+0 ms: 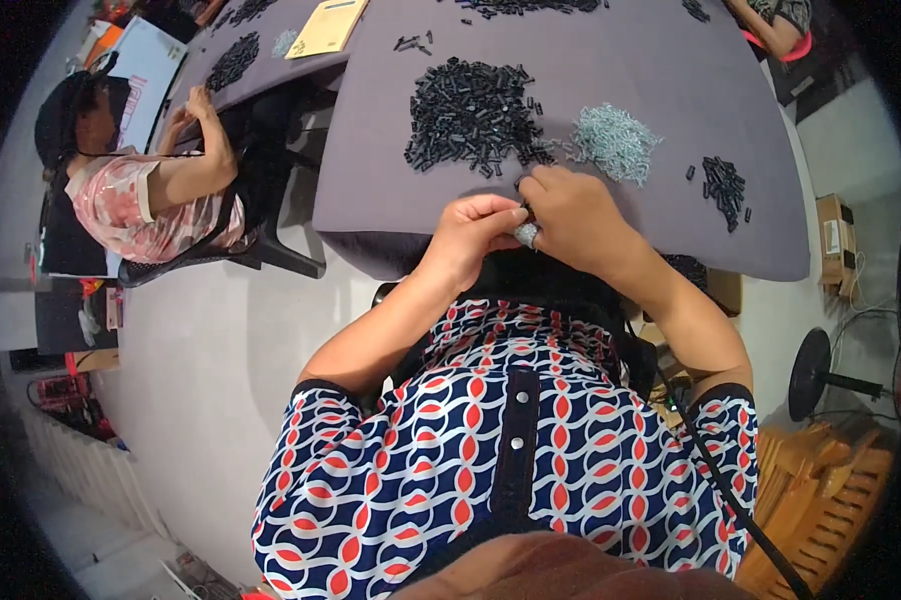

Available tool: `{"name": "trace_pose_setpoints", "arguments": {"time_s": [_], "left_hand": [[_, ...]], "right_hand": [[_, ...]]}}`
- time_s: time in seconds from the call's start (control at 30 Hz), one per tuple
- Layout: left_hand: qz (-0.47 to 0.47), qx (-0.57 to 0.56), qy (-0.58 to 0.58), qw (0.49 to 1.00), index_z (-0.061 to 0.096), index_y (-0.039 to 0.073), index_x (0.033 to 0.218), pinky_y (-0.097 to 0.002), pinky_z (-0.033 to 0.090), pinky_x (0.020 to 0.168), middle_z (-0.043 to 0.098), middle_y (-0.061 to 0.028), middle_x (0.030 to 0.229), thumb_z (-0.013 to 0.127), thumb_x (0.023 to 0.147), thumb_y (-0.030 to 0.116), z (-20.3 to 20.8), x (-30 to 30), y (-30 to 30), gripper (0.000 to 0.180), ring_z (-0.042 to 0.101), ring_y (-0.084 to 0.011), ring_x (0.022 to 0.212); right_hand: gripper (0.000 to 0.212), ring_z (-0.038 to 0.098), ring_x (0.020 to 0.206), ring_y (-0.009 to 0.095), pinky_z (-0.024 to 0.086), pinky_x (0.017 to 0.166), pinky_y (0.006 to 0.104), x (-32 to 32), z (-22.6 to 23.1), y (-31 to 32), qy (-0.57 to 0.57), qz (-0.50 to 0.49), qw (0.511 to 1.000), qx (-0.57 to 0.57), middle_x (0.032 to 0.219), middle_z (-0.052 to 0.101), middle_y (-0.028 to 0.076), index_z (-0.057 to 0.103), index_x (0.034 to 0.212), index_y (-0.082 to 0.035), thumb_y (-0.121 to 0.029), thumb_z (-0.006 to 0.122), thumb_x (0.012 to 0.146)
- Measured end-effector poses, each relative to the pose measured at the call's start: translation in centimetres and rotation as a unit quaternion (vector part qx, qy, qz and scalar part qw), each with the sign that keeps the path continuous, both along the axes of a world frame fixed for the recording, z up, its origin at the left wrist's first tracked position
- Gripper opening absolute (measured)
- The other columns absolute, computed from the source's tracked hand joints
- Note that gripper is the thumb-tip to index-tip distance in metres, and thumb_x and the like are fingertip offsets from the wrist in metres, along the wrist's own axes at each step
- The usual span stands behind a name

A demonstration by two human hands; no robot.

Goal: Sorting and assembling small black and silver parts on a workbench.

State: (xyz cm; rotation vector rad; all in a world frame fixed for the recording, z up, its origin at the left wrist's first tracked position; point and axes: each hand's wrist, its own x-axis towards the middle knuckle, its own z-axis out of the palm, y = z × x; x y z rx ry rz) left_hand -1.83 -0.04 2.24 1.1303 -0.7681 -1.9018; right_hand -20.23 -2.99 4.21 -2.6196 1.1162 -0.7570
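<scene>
My hands meet at the table's near edge. My left hand is closed, thumb and forefinger pinching a small black piece. My right hand is curled against it, with a clump of small silver screws showing under its fingers. The right fingertips are partly hidden. Just beyond my hands lies a large heap of short black plastic pieces, some strewn toward me. To its right is a heap of silver screws. Farther right sits a smaller pile of black pieces.
The table has a grey cloth. A yellow booklet lies at the far left, near more black piles. Another person sits at left by a black chair; a person's arm shows far right. A cardboard box stands at right.
</scene>
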Motion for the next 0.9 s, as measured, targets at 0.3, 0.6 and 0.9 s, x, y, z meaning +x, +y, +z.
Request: {"name": "trace_pose_setpoints", "arguments": {"time_s": [0.3,0.6,0.9], "left_hand": [[-0.069,-0.045,-0.022,0.996,0.07,-0.004,0.101,-0.0251,0.054,0.074,0.071,-0.0061,0.09,0.064,0.094,0.011,-2.5,0.4,3.1,0.017,0.067,-0.0126,0.081],[-0.126,-0.093,-0.049,0.986,0.07,-0.005,0.097,-0.0223,0.049,0.067,0.068,-0.0029,0.084,0.064,0.094,0.01,-3.6,-1.7,5.1,0.016,0.061,-0.0088,0.073],[0.008,-0.447,-0.42,0.79,0.068,0.003,0.099,-0.0356,0.051,0.073,0.063,-0.0111,0.095,0.069,0.088,0.015,-0.8,-0.3,-1.7,0.017,0.06,-0.0254,0.08]], "right_hand": [[0.023,0.062,0.072,0.032,0.05,0.06,0.0433,-0.2,-2.2,3.8,0.035,0.022,0.998,0.052,0.078,0.057,0.011,0.054,0.082,-0.006,-0.016,0.072,0.071],[0.022,0.063,0.071,0.032,0.05,0.061,0.043,-2.8,-3.7,7.0,0.042,0.032,0.996,0.069,0.077,0.058,0.012,0.057,0.081,-0.005,-0.021,0.072,0.076],[0.028,0.061,0.096,0.038,0.05,0.08,0.0453,-13.3,-3.2,2.1,0.033,-0.293,0.955,-0.011,0.102,0.064,0.017,0.063,0.106,-0.004,-0.023,0.068,0.087]]}}
